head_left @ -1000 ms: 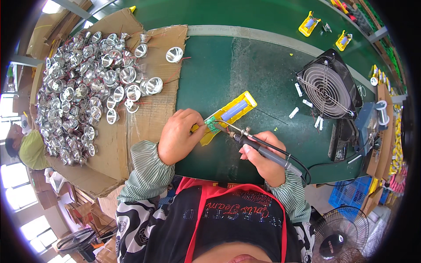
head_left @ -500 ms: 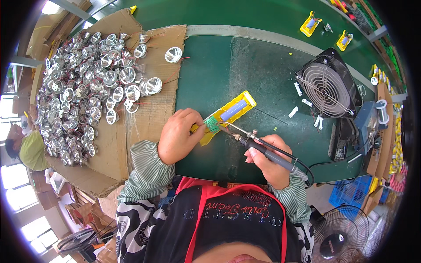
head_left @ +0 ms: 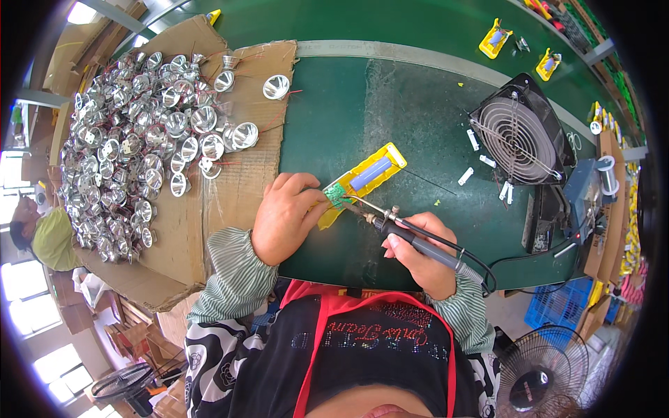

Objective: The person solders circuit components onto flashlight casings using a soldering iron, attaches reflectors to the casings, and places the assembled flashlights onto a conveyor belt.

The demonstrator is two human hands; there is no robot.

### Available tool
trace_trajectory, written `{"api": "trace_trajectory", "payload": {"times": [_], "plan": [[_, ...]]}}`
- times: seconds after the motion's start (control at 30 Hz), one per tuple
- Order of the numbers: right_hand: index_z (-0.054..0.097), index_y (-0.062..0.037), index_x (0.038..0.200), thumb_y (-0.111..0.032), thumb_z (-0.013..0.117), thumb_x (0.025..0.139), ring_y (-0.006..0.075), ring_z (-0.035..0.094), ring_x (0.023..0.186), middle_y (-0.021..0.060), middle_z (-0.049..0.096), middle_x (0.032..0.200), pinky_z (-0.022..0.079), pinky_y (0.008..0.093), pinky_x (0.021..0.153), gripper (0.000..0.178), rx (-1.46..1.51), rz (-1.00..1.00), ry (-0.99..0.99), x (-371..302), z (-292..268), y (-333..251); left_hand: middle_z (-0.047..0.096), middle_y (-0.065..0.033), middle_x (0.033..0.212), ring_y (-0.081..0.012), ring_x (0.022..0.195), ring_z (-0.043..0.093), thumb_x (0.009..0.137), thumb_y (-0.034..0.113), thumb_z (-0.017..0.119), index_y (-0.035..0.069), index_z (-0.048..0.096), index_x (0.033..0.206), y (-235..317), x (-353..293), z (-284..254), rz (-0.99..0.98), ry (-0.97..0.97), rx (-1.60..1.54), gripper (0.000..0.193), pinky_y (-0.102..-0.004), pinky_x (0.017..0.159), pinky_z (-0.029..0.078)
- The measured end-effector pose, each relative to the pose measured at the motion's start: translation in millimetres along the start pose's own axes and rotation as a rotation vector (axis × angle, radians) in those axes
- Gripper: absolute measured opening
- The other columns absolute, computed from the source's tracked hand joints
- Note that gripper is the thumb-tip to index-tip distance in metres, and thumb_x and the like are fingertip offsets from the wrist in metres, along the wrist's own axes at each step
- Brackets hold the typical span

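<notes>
A yellow plastic housing (head_left: 394, 157) lies slantwise on the green bench, with a purple cylindrical battery (head_left: 371, 173) in it. At its nearer end sits a small green circuit board (head_left: 335, 194). My left hand (head_left: 286, 214) is closed, its thumb and forefinger pinching the board's left edge; the fingertips partly hide that edge. In my right hand (head_left: 426, 259) is a soldering iron (head_left: 433, 251) with a grey-black handle and a thin metal guide tube alongside. The iron's tip and the tube's end meet at the board. A thin black wire (head_left: 432, 182) trails rightward from the housing.
Left of my hands, a heap of silver reflector cups (head_left: 125, 153) with red wires covers a cardboard sheet (head_left: 244, 188). A black square fan (head_left: 516, 136) stands at the right, near small white connectors (head_left: 466, 175) and a solder spool (head_left: 608, 177). More yellow housings (head_left: 495, 40) lie beyond.
My right hand and the soldering iron have shifted slightly left, the tip staying at the board. My left hand keeps its pinch and has barely moved.
</notes>
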State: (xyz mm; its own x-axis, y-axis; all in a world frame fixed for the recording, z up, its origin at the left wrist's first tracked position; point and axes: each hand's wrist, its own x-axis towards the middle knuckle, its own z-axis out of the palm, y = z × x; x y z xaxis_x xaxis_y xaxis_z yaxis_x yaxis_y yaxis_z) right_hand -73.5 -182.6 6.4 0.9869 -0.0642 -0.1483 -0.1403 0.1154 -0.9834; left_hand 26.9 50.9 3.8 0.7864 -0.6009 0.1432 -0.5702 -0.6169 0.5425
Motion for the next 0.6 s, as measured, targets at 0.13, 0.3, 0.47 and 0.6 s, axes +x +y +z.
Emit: {"api": "trace_trajectory", "payload": {"times": [0.13, 0.3, 0.47, 0.6], "plan": [[0.053, 0.0059, 0.099, 0.003, 0.061, 0.086, 0.0162, 0.067, 0.07, 0.0159, 0.068, 0.082, 0.056, 0.0296, 0.066, 0.016, -0.097, -0.041, -0.077, 0.9, -3.0, 0.6, 0.062, -0.0112, 0.101, -0.0305, 0.093, 0.057, 0.08, 0.008, 0.069, 0.002, 0.067, 0.088, -3.3, 1.0, 2.0, -0.037, -0.029, -0.122, 0.01, -0.0392, 0.082, 0.047], [0.053, 0.0056, 0.098, 0.003, 0.062, 0.086, 0.0159, 0.067, 0.07, 0.0157, 0.068, 0.082, 0.056, 0.0295, 0.066, 0.015, -0.089, -0.004, -0.08, 3.4, -3.0, 4.5, 0.063, -0.0101, 0.095, -0.0308, 0.087, 0.057, 0.08, 0.009, 0.067, 0.003, 0.066, 0.084, -4.8, 3.7, 2.9, -0.039, -0.023, -0.178, 0.007, -0.0394, 0.078, 0.047], [0.052, 0.0053, 0.098, 0.003, 0.062, 0.085, 0.0163, 0.067, 0.069, 0.0159, 0.068, 0.082, 0.056, 0.0298, 0.065, 0.016, -0.107, -0.047, -0.078, 3.3, -3.9, 1.2, 0.064, -0.0098, 0.095, -0.0306, 0.085, 0.058, 0.08, 0.009, 0.068, 0.003, 0.066, 0.083, -5.5, 4.7, 2.1, -0.049, -0.036, -0.19, 0.007, -0.0397, 0.076, 0.047], [0.052, 0.0054, 0.098, 0.003, 0.062, 0.085, 0.0169, 0.067, 0.069, 0.0172, 0.068, 0.081, 0.056, 0.0301, 0.065, 0.016, -0.067, -0.035, -0.031, 0.4, -6.3, -6.1, 0.064, -0.0098, 0.093, -0.0307, 0.083, 0.058, 0.079, 0.009, 0.069, 0.004, 0.066, 0.082, -5.7, 4.4, 3.8, -0.045, -0.024, -0.191, 0.007, -0.0396, 0.074, 0.047]]}}
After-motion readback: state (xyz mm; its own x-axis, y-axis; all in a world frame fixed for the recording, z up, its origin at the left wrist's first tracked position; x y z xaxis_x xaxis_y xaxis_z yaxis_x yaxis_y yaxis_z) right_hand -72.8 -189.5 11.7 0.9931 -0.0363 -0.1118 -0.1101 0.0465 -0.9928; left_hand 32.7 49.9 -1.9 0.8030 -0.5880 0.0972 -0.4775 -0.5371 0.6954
